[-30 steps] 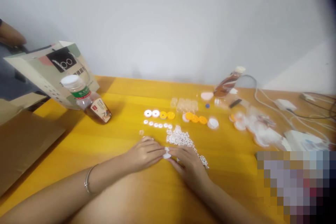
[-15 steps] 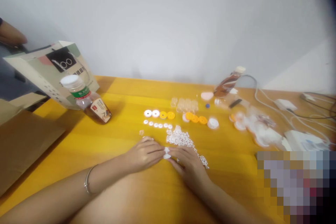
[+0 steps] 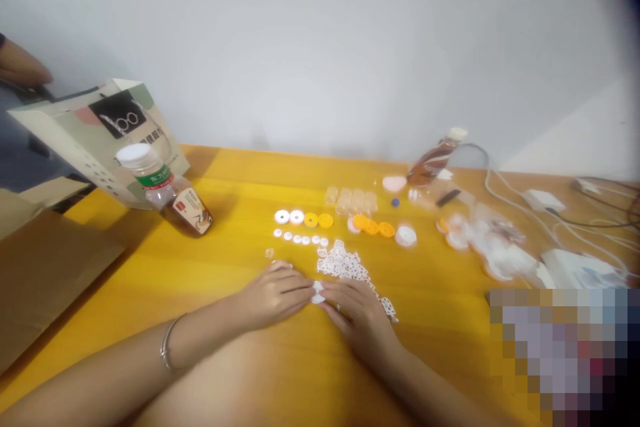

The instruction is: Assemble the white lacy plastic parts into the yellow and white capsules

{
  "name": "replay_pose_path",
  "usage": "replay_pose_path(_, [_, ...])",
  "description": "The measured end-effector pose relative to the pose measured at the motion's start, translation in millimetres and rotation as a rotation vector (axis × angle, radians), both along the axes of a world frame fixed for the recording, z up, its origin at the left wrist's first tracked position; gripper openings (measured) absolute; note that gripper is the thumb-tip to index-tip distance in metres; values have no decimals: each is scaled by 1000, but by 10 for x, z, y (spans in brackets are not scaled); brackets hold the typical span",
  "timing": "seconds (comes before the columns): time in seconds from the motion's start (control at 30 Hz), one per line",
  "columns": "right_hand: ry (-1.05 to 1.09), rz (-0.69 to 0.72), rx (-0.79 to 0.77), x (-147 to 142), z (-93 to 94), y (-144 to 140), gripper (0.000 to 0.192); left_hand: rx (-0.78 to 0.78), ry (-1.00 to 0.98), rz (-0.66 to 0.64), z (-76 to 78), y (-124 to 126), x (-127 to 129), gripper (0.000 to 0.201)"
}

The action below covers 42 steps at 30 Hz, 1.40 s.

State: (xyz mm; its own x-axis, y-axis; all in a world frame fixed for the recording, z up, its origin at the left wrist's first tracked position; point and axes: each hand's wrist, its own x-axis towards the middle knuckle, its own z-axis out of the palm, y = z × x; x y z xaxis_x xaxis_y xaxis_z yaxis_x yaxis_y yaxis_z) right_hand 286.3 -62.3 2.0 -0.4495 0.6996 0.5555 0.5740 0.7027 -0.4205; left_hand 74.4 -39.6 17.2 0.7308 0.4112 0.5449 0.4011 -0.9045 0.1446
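Observation:
My left hand (image 3: 274, 293) and my right hand (image 3: 361, 317) meet fingertip to fingertip on the yellow table (image 3: 225, 267), both pinching a small white plastic piece (image 3: 317, 291). A heap of small white lacy plastic parts (image 3: 345, 265) lies just beyond my right hand. Behind it runs a row of small white rings (image 3: 300, 238), then larger white and yellow discs (image 3: 303, 218), orange discs (image 3: 373, 227) and clear cups (image 3: 353, 199). A bracelet is on my left wrist.
A tea bottle (image 3: 167, 190) lies at the left beside a printed paper bag (image 3: 95, 130) and brown cardboard (image 3: 45, 273). A second bottle (image 3: 433, 157), plastic bags (image 3: 487, 240), white chargers and cables (image 3: 550, 207) fill the right. Another person's arm (image 3: 20, 67) shows far left.

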Motion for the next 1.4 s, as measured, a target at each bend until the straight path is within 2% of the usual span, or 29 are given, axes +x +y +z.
replay_pose_path(0.5, [-88, -8, 55, -19, 54, -34, 10, 69, 215, -5, 18, -25, -7, 17])
replay_pose_path(0.8, [-172, 0, 66, -51, 131, -39, 13, 69, 141, 38, -3, -63, 83, 12])
replay_pose_path(1.0, [-119, 19, 68, -46, 70, -38, 11, -138, 15, 164, -19, -64, 163, 15])
replay_pose_path(1.13, [-114, 24, 57, -41, 38, -35, 12, -207, -15, 235, -56, -69, 206, 14])
replay_pose_path(1.27, [-43, 47, 18, -35, 42, -31, 11, -199, 3, 229, -46, -88, 207, 14])
replay_pose_path(1.4, [163, 85, -96, -35, 77, -39, 16, -120, -27, 203, 41, -113, 174, 13])
